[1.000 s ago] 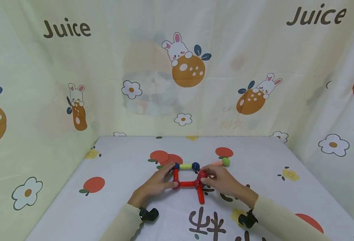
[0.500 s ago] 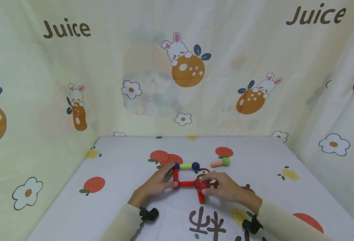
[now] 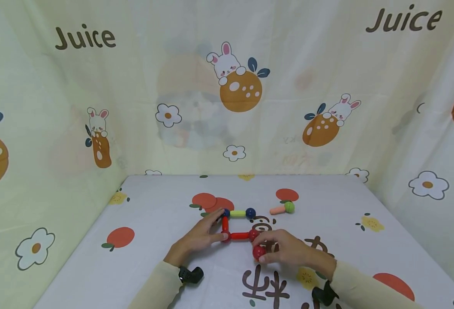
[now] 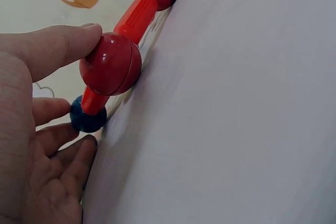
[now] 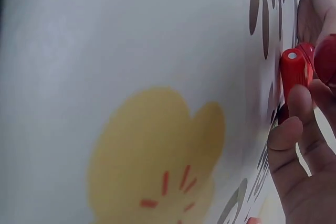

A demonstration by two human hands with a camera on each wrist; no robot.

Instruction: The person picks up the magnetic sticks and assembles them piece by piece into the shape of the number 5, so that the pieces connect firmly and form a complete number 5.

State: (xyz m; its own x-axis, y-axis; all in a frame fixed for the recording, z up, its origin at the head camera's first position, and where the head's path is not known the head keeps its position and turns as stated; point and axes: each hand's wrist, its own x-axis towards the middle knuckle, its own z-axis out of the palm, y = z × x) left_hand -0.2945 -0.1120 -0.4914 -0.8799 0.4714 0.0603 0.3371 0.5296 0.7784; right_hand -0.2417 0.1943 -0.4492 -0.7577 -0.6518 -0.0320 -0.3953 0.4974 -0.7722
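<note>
A frame of magnetic balls and sticks lies on the table. Its left side is a red stick (image 3: 225, 223) between a blue ball (image 3: 226, 213) and a red ball (image 4: 111, 64). My left hand (image 3: 197, 235) spans that side, thumb on the red ball and fingers at the blue one. Another red stick (image 3: 240, 235) runs right to a second red ball (image 3: 253, 234). My right hand (image 3: 284, 249) pinches a loose red ball (image 3: 259, 253) near a red stick (image 5: 294, 71) that shows its metal end in the right wrist view; the ball covers that stick in the head view.
A yellow-green stick (image 3: 238, 213) joins the left blue ball to another blue ball (image 3: 251, 213) along the back. Behind and right lies a salmon stick (image 3: 277, 210) with a green ball (image 3: 290, 207). A printed cloth (image 3: 165, 193) covers the table; a curtain (image 3: 196, 77) hangs behind.
My right hand has carried the red ball from above the frame's right corner toward me, to the near end of the red stick there. The left hand stays in place.
</note>
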